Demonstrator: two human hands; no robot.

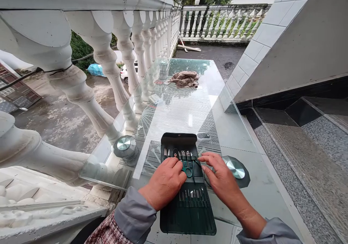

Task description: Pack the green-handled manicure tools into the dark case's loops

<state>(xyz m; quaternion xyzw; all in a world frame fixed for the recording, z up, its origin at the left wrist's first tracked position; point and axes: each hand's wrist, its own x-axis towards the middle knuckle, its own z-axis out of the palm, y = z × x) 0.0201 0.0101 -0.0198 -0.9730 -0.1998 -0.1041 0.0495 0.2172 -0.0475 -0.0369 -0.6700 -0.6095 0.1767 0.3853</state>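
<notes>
A dark green manicure case (187,220) lies unfolded on the glass table. Its upper half holds nail clippers (187,153) and several slim metal tools, with green-handled scissors (188,170) below them. Another row of small metal tools (191,194) sits in loops on the lower half. My left hand (167,180) is closed over the case's left side, its fingers curled beside the scissors; its grip is partly hidden. At the opposite edge is my right hand (221,173), thumb and forefinger apart, fingertips at the upper right tools. I see nothing clearly held in it.
The glass tabletop (239,128) rests on round metal-capped supports (124,144). A dark grey oval object (203,136) lies just beyond the case, and a crumpled brown cloth (185,79) farther back. White balusters (78,88) line the left; stone stairs (307,139) rise at right.
</notes>
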